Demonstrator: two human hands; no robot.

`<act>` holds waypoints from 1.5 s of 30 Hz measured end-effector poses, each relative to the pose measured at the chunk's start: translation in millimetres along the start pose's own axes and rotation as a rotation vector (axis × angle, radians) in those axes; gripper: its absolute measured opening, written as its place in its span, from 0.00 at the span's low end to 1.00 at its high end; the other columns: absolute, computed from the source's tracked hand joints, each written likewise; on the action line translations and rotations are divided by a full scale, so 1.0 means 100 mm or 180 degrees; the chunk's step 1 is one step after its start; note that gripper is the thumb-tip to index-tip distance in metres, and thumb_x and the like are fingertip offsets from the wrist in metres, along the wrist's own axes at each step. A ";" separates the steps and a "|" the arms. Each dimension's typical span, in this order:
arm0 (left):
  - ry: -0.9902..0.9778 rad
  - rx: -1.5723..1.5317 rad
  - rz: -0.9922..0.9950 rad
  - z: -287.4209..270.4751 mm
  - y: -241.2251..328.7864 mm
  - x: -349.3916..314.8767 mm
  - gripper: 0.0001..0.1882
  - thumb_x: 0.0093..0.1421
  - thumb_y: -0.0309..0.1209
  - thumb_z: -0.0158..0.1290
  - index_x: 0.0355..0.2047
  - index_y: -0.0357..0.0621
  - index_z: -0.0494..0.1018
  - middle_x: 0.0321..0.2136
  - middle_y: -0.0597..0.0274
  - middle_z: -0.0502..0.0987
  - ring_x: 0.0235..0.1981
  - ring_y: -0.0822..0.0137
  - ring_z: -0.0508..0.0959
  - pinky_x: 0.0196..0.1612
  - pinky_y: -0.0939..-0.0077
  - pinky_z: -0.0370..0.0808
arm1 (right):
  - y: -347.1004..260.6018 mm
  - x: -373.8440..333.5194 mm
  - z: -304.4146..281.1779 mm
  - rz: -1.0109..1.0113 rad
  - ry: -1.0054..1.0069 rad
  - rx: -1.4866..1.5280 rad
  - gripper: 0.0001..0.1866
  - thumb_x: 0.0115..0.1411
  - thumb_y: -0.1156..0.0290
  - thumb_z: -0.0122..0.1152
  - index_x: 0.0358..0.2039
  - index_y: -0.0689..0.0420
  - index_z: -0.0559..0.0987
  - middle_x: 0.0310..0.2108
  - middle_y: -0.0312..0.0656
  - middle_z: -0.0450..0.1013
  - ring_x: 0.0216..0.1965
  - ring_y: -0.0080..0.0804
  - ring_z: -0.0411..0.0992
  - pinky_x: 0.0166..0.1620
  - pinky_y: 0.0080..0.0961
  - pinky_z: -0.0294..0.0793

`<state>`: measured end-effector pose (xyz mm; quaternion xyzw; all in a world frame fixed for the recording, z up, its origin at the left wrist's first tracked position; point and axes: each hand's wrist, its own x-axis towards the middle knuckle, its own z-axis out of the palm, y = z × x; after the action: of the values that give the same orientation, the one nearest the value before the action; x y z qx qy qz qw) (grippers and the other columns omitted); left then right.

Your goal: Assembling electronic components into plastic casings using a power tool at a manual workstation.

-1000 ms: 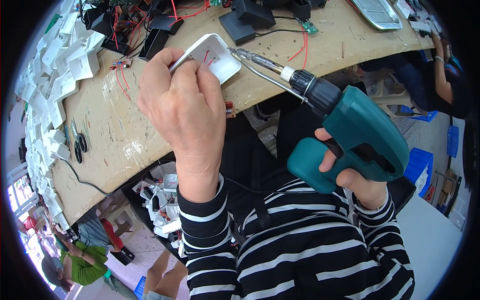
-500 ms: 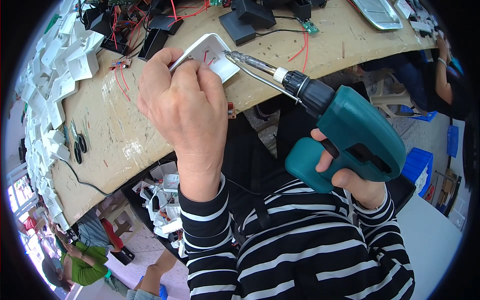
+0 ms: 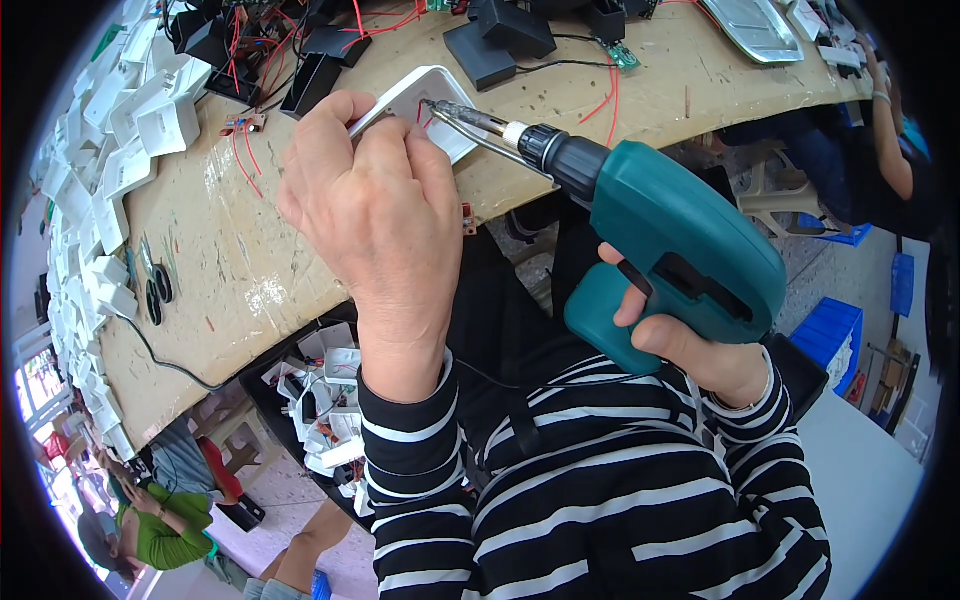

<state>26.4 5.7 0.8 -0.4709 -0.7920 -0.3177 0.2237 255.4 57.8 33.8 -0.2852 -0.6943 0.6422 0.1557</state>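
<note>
My left hand is closed on the rim of a white plastic case, tilting its hollow side toward me above the table. Short red wires show inside the case, partly behind my fingers. In my right hand is a green soldering gun, gripped by its handle with a finger at the trigger. The gun's metal tip, with a thin feed tube beneath it, reaches inside the case close to the red wires. Whether the tip touches them I cannot tell. A small brown circuit board pokes out beside my left wrist.
White cases pile up along the table's left side. Black boxes and red wires lie at the back. Scissors rest at left; a metal tray sits far right. A bin of white parts is by my left forearm. Other people are nearby.
My right hand has brought the soldering gun leftward, so its tip is now deeper inside the white case. The left hand and case have shifted only slightly right.
</note>
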 end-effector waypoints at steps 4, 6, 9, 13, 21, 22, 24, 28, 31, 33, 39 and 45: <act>-0.0020 -0.0038 0.0019 0.00 -0.02 0.00 0.04 0.46 0.25 0.54 0.23 0.38 0.76 0.36 0.60 0.71 0.39 0.59 0.70 0.44 0.64 0.61 | 0.02 0.04 -0.03 0.0060 -0.0092 -0.0127 0.33 0.53 0.72 0.65 0.58 0.60 0.62 0.51 0.50 0.67 0.35 0.21 0.70 0.42 0.21 0.71; -0.0023 -0.0044 0.0030 0.00 -0.02 0.00 0.04 0.46 0.25 0.54 0.23 0.38 0.76 0.37 0.60 0.71 0.39 0.59 0.70 0.44 0.65 0.60 | 0.01 0.06 -0.03 0.0024 -0.0083 -0.0203 0.33 0.53 0.72 0.65 0.58 0.60 0.62 0.51 0.49 0.68 0.35 0.20 0.70 0.42 0.21 0.71; -0.0059 -0.0038 0.0036 0.00 -0.02 0.00 0.04 0.46 0.25 0.54 0.24 0.38 0.75 0.37 0.60 0.71 0.40 0.60 0.69 0.45 0.65 0.60 | -0.02 0.09 -0.04 0.0088 -0.0063 -0.0160 0.32 0.52 0.73 0.65 0.57 0.60 0.63 0.50 0.48 0.68 0.35 0.19 0.70 0.41 0.19 0.70; -0.0048 0.0031 0.0079 -0.01 -0.01 0.01 0.04 0.46 0.25 0.54 0.24 0.38 0.75 0.37 0.60 0.70 0.40 0.60 0.69 0.45 0.65 0.60 | -0.05 0.09 -0.05 0.0106 -0.0079 -0.0195 0.31 0.52 0.74 0.65 0.56 0.60 0.64 0.49 0.47 0.69 0.34 0.19 0.70 0.40 0.19 0.71; -0.0055 -0.0045 0.0052 0.00 -0.02 0.00 0.04 0.46 0.25 0.54 0.23 0.38 0.75 0.37 0.60 0.70 0.40 0.59 0.69 0.45 0.64 0.60 | -0.07 0.10 -0.02 0.0095 0.0009 -0.0258 0.31 0.51 0.76 0.65 0.55 0.61 0.65 0.47 0.46 0.70 0.33 0.20 0.69 0.38 0.18 0.71; -0.0043 -0.0073 0.0041 0.01 -0.02 0.00 0.04 0.46 0.25 0.54 0.23 0.37 0.75 0.37 0.60 0.70 0.40 0.59 0.69 0.45 0.64 0.60 | -0.06 0.12 0.02 -0.0065 0.0276 -0.0156 0.24 0.48 0.73 0.69 0.45 0.61 0.70 0.36 0.40 0.71 0.28 0.19 0.69 0.33 0.16 0.69; -0.0058 -0.0055 0.0041 0.00 -0.01 0.01 0.04 0.46 0.25 0.54 0.23 0.38 0.75 0.37 0.60 0.70 0.40 0.59 0.69 0.45 0.64 0.60 | -0.07 0.15 0.07 -0.0223 0.0545 -0.0054 0.18 0.45 0.70 0.73 0.35 0.62 0.76 0.24 0.34 0.71 0.23 0.18 0.68 0.28 0.13 0.67; -0.0059 -0.0049 0.0017 0.00 -0.02 0.00 0.04 0.47 0.25 0.54 0.23 0.38 0.75 0.37 0.59 0.70 0.40 0.59 0.69 0.45 0.64 0.60 | -0.12 0.16 0.07 -0.0128 0.0483 0.0045 0.21 0.45 0.69 0.73 0.38 0.64 0.75 0.29 0.36 0.69 0.26 0.18 0.68 0.29 0.14 0.67; -0.0063 -0.0010 0.0019 -0.01 0.00 0.01 0.04 0.46 0.25 0.54 0.23 0.38 0.75 0.38 0.59 0.70 0.39 0.59 0.69 0.45 0.64 0.60 | -0.09 0.14 0.05 -0.0174 0.0370 -0.0049 0.23 0.45 0.69 0.73 0.39 0.65 0.75 0.31 0.36 0.69 0.27 0.19 0.68 0.29 0.15 0.68; -0.0056 -0.0036 0.0027 0.00 -0.01 0.01 0.04 0.46 0.25 0.54 0.23 0.38 0.75 0.38 0.59 0.70 0.39 0.59 0.69 0.45 0.64 0.60 | -0.09 0.14 0.05 -0.0195 0.0340 -0.0046 0.23 0.45 0.69 0.73 0.40 0.65 0.74 0.31 0.36 0.69 0.27 0.19 0.68 0.29 0.14 0.68; -0.0071 0.0010 0.0045 -0.01 -0.01 0.00 0.04 0.46 0.25 0.54 0.23 0.38 0.75 0.38 0.59 0.71 0.40 0.59 0.70 0.45 0.64 0.60 | -0.08 0.12 0.07 -0.0186 0.0462 0.0059 0.26 0.45 0.70 0.73 0.43 0.66 0.74 0.34 0.39 0.71 0.28 0.18 0.71 0.30 0.13 0.71; -0.0095 -0.0002 0.0042 -0.01 0.00 0.01 0.04 0.46 0.25 0.54 0.23 0.37 0.75 0.38 0.59 0.71 0.40 0.58 0.70 0.45 0.64 0.60 | 0.01 0.11 0.07 -0.0611 0.0476 -0.0174 0.28 0.45 0.69 0.73 0.45 0.67 0.73 0.35 0.41 0.72 0.26 0.18 0.71 0.30 0.13 0.71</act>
<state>26.0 5.7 2.0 -0.4809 -0.7920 -0.3094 0.2138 242.9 59.1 30.6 -0.2686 -0.7221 0.5821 0.2600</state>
